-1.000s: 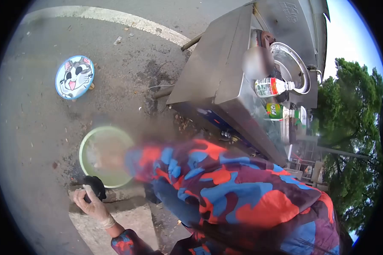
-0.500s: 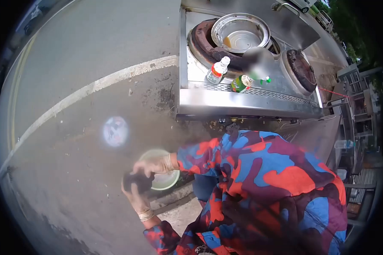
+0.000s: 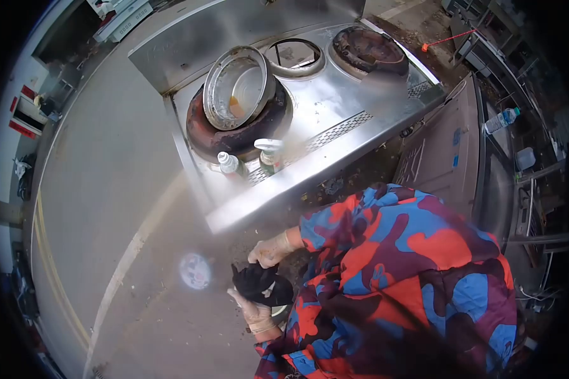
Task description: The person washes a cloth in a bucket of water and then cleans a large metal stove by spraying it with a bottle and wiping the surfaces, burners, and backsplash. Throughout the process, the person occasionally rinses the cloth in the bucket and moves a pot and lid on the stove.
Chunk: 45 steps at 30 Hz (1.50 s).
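Observation:
A black fabric item that looks like a glove (image 3: 254, 282), with a small pale patch on it, is bunched between my two hands. My right hand (image 3: 273, 250), in a thin pale glove, pinches it from above. My left hand (image 3: 256, 317), gloved the same way, grips its lower edge, with some fingers hidden behind the fabric. Below them a bit of the pale green rim of a basin (image 3: 281, 311) shows, mostly covered by the black fabric and my sleeve.
A steel stove (image 3: 322, 142) stands ahead, with a metal pan (image 3: 237, 88) tilted on its left burner. Two bottles, a white-capped bottle (image 3: 232, 165) and a green spray bottle (image 3: 271, 158), stand on its front edge. A brown panel (image 3: 446, 145) and a water bottle (image 3: 502, 120) are at right.
My view has turned to the right, so the stove appears further left and tilted. The black fabric has been lifted nearer to my body and is spread wider, now covering most of the basin.

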Available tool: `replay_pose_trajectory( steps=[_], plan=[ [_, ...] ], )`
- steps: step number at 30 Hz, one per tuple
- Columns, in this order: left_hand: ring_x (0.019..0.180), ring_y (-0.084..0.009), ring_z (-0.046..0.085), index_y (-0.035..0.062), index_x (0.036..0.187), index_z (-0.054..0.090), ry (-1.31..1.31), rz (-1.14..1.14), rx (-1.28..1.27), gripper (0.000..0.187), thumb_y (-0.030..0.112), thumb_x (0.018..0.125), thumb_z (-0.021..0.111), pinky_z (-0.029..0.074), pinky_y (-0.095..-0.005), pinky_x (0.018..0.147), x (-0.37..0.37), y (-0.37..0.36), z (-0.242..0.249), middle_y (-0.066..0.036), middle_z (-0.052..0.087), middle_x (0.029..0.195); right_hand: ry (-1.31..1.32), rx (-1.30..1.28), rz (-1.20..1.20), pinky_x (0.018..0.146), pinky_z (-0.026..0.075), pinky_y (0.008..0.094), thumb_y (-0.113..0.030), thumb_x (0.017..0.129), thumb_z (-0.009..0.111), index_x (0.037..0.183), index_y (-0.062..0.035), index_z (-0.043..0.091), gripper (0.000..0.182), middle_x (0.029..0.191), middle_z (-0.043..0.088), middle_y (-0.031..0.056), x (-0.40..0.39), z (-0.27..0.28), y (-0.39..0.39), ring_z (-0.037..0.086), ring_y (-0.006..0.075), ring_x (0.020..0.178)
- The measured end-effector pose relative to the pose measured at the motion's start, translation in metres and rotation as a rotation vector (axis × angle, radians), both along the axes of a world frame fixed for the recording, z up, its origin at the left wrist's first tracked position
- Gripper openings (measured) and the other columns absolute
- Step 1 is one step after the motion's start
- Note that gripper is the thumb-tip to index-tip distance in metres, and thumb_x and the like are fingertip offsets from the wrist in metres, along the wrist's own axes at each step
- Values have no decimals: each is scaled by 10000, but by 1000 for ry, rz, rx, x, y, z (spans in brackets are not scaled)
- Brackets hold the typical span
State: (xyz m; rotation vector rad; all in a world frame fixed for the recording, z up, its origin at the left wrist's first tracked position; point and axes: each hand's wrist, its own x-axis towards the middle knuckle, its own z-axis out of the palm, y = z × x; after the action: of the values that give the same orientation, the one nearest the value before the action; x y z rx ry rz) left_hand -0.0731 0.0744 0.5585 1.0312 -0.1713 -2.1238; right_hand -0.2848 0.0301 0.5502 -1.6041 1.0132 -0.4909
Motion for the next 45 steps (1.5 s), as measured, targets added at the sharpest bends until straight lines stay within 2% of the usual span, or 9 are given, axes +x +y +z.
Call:
replay_pose_trajectory(
  steps=[6,9,11,12,15,18,30,39,45],
  plan=[
    [931,-195,598,12,1250,474,-93,-516,-136,353,189,948,513,508,-319,789,-160,0,19,-105,592,1116,96,-70,-148,613,443,421,-129,718,506,753,8,536,145,711,574,204,-203,-50,35,568,367,660],
    [908,-229,608,-19,1203,484,18,-548,-182,343,227,964,491,500,-385,827,-261,-24,30,-147,595,1111,15,92,-563,658,457,339,-107,734,470,889,-3,626,243,719,586,157,-299,54,54,562,221,665],
    [1102,-256,537,-16,1296,416,-95,-629,-504,435,280,981,458,453,-365,929,-324,-52,24,-150,514,1263,28,-385,-636,679,485,317,-61,729,465,873,-21,643,232,781,640,116,-369,38,59,621,221,726],
    [1175,-269,506,-17,1325,395,-68,-609,-534,464,296,986,447,432,-362,970,-355,-66,20,-155,482,1317,6,13,-822,686,498,319,-59,733,466,885,-20,650,242,827,652,122,-390,54,58,634,258,748],
    [1229,-280,449,-20,1317,400,-255,-409,-178,440,264,985,452,382,-379,1022,-404,-82,-11,-187,472,1312,890,-374,-664,932,435,392,-256,756,584,1063,-15,625,393,1147,598,196,-455,2,56,579,316,1058],
    [1078,-260,557,-14,1252,464,-211,-573,-234,366,227,977,468,460,-353,931,-415,-72,-20,-191,556,1182,930,-127,-843,1063,201,572,-521,775,614,1441,-86,261,871,1490,165,244,-444,-12,11,205,460,1340],
    [894,-199,627,-1,1139,514,-482,-650,-17,240,153,955,513,526,-292,795,-399,-53,-31,-159,621,1049,1127,-404,-773,949,363,428,-257,850,526,1364,-214,401,531,1453,353,46,-516,-118,-151,434,305,1200],
    [897,-208,629,-2,1117,515,-462,-567,-9,217,145,958,503,528,-309,798,-401,-73,-38,-167,623,1042,900,-543,-314,779,449,366,-301,839,548,1232,-217,529,402,1254,492,6,-446,-123,-28,559,221,929],
    [874,-187,637,-1,1078,536,-516,-578,-46,179,124,952,514,530,-282,772,-399,-78,-38,-149,639,1019,1005,-493,-901,764,447,439,-220,839,536,1192,-188,511,355,1192,517,59,-513,-132,-164,538,299,1002]
  ],
)
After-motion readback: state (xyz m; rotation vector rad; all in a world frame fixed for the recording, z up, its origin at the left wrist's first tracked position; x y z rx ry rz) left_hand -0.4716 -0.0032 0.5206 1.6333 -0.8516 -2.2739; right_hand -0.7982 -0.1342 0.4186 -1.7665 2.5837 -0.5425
